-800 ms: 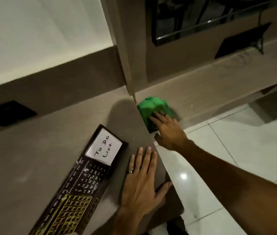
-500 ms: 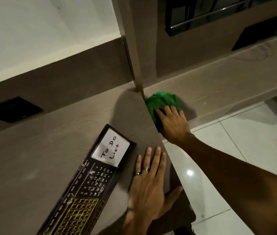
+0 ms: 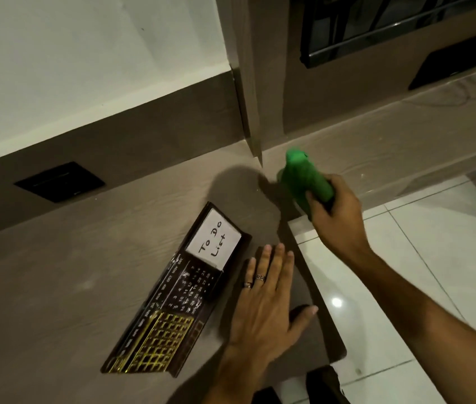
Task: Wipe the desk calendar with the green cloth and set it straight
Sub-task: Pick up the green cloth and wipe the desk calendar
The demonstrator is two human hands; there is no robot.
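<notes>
The desk calendar (image 3: 181, 290) is lying flat and askew near the edge of the wood-grain surface (image 3: 56, 272). The left hand (image 3: 266, 304) is resting spread flat just beside it. The right hand (image 3: 338, 214) is gripping the bunched green cloth (image 3: 303, 179) beyond the corner, over white floor tiles (image 3: 405, 272).
</notes>
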